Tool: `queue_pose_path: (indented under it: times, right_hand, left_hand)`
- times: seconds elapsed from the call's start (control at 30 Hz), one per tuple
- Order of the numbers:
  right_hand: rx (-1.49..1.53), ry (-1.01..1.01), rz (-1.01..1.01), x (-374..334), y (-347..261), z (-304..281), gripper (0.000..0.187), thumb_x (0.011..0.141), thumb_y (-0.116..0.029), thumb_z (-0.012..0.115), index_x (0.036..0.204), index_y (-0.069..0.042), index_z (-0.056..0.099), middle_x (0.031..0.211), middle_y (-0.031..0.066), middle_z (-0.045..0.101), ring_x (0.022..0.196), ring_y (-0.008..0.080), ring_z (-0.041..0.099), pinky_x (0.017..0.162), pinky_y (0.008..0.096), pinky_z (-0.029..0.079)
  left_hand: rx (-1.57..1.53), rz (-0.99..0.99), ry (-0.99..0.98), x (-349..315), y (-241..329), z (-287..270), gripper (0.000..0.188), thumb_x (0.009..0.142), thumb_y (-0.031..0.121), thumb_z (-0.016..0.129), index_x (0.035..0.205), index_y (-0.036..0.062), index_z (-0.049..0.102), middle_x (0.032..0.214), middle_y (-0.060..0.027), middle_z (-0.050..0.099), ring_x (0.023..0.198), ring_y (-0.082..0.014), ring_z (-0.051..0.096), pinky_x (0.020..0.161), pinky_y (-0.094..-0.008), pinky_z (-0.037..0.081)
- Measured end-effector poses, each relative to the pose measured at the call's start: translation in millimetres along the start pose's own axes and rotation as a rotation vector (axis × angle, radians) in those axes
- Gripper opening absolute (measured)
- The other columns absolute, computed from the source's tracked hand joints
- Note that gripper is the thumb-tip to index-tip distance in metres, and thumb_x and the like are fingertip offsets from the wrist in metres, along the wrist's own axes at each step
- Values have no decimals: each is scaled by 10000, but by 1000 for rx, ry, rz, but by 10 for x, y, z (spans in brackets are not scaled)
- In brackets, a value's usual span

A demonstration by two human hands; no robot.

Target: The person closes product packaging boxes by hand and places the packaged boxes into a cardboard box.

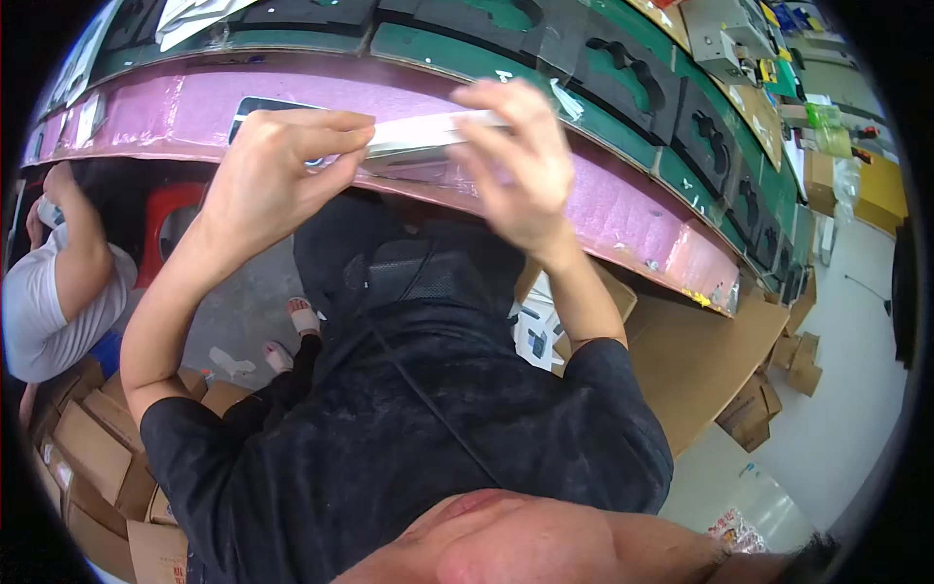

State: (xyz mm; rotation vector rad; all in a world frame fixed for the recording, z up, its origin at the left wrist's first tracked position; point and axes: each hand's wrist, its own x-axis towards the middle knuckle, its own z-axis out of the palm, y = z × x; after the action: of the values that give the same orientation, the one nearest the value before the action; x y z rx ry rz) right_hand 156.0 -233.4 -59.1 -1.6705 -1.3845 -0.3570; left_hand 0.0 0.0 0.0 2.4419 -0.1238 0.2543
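Flat thin silver-white rectangular panel [428, 134] held edge-on above pink foam-covered bench top [623, 209], between both hands. Left hand [277, 170]: fingers bent, fingertips pinched together with thumb on panel's left end, wrist cocked, forearm rising from lower left. Right hand [520, 165]: fingers curled over panel's right end from above, clamped on it, motion-blurred, forearm coming up from right. Behind bench, green mat with black cut-out foam trays [623, 68]. Brown cardboard boxes [92, 453] on floor lower left. Another person in white shirt [44, 311] at far left.
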Motion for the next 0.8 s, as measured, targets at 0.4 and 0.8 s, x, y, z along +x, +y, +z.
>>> queue_pose_path:
  times: [0.4, 0.8]
  right_hand:
    - [29, -349, 162, 91, 436, -705, 240, 889, -57, 823, 1124, -13, 808, 1118, 135, 803, 999, 286, 780, 870, 337, 619]
    - [-56, -109, -202, -178, 532, -452, 349, 777, -19, 880, 1108, 16, 774, 1180, 169, 790, 944, 289, 793, 802, 358, 656]
  left_hand:
    - [-95, -103, 32, -6, 46, 64, 240, 934, -14, 726, 1165, -24, 791, 1171, -180, 799, 976, -242, 793, 774, -320, 649]
    - [5, 50, 80, -155, 52, 208, 322, 882, -97, 709, 1182, -13, 791, 1279, -176, 757, 923, -239, 781, 741, -303, 596]
